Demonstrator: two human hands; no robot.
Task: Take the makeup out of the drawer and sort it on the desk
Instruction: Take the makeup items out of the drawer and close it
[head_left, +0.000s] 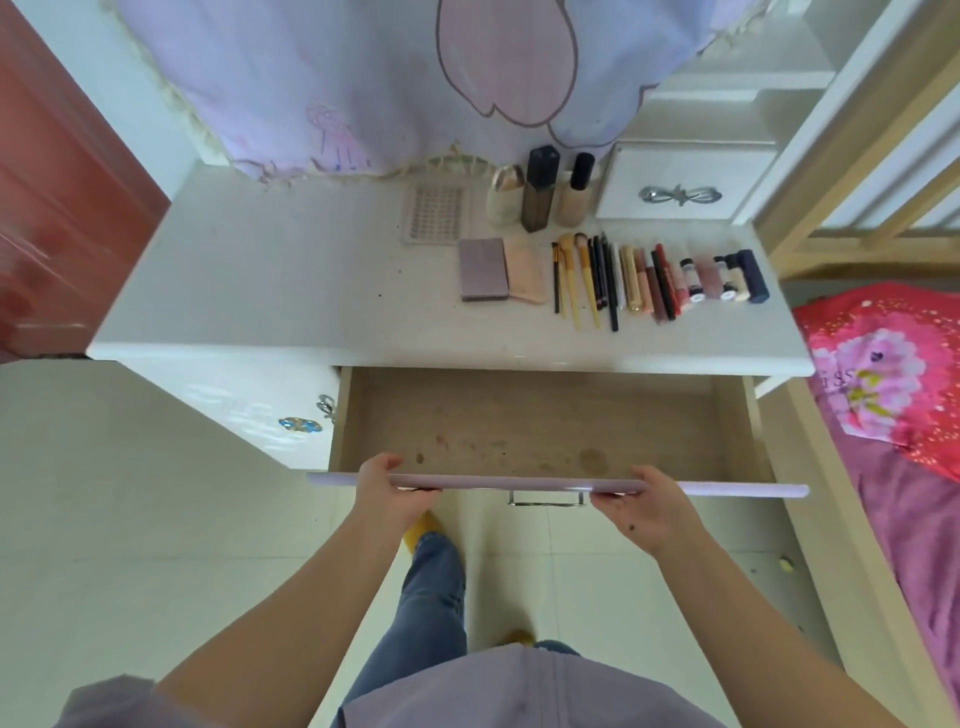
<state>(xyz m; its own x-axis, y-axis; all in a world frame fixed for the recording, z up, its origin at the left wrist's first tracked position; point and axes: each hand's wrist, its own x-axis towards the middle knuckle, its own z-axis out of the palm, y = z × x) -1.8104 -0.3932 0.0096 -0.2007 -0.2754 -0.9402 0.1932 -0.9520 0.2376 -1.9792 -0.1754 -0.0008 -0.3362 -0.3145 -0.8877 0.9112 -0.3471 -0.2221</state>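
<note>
1. The left hand (389, 486) and right hand (641, 499) each clamp the front panel of the drawer (545, 415).
2. The drawer looks empty; the makeup (654, 283) lies in rows on the desk (270, 291).
3. Push evenly with both hands, so it slides straight.

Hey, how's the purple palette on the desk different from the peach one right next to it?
The purple palette is dull mauve, squarish and lies square to the desk edge. The peach palette is pale pink-beige, narrower and slightly angled. Both lie flat, closed, side by side, left of the brushes.
</note>
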